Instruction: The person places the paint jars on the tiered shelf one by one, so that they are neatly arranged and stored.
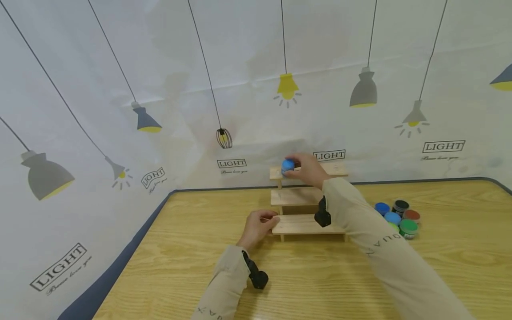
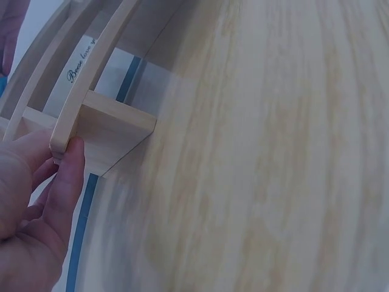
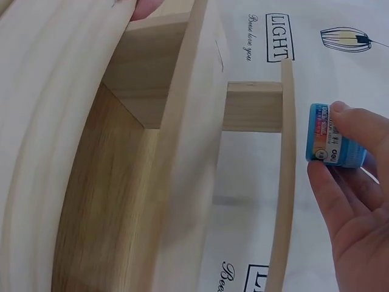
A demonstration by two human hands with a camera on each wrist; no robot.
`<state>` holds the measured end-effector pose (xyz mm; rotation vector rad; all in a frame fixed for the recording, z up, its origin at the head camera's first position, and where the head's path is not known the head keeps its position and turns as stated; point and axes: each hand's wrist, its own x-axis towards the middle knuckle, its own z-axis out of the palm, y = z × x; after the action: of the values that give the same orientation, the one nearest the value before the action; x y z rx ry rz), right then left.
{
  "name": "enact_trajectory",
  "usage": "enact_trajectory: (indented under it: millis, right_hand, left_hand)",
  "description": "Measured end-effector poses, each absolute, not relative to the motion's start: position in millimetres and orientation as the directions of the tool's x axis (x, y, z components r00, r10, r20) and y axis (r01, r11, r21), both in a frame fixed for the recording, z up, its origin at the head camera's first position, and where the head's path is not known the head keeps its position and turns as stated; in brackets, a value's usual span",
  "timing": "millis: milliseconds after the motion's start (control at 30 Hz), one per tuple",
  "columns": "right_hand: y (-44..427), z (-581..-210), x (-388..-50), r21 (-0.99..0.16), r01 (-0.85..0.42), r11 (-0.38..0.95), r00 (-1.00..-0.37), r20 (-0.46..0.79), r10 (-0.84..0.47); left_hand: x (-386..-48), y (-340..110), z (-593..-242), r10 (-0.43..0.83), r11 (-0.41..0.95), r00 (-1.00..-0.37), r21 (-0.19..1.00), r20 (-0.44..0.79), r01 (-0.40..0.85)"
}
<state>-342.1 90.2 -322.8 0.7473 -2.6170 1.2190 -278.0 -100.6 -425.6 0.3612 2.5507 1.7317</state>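
A three-tier wooden shelf (image 1: 308,224) stands against the wall. My right hand (image 1: 310,170) pinches a light blue jar (image 1: 287,166) at the left end of the top tier. In the right wrist view the labelled jar (image 3: 328,135) sits between thumb and fingers of the right hand (image 3: 364,213), with a slight gap from the board's edge. My left hand (image 1: 256,229) grips the left end of the bottom tier; in the left wrist view, thumb and fingers of the left hand (image 2: 39,213) pinch the board's corner (image 2: 64,131).
Several jars with blue, black, red and green lids (image 1: 408,227) stand grouped on the wooden table (image 1: 192,249), right of the shelf. Behind rises a wall covering (image 1: 248,111) printed with lamps; its dark border runs along the table's back and left edges.
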Motion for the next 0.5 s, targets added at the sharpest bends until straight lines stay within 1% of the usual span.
enact_trajectory:
  millis: [167, 333, 500]
  right_hand:
    - [86, -326, -345, -0.699, -0.478, 0.532, -0.875, 0.331, -0.352]
    - [84, -328, -346, -0.734, -0.450, 0.508, -0.890, 0.324, -0.321]
    - [81, -331, -346, -0.769, -0.439, 0.465, -0.892, 0.308, -0.331]
  left_hand:
    - [-278, -99, -425, 0.195, 0.349, -0.978, 0.926, 0.076, 0.142]
    - [-278, -98, -423, 0.194, 0.345, -0.978, 0.928, 0.078, 0.142]
    - [-265, -98, -408, 0.205, 0.318, -0.975, 0.936, 0.084, 0.147]
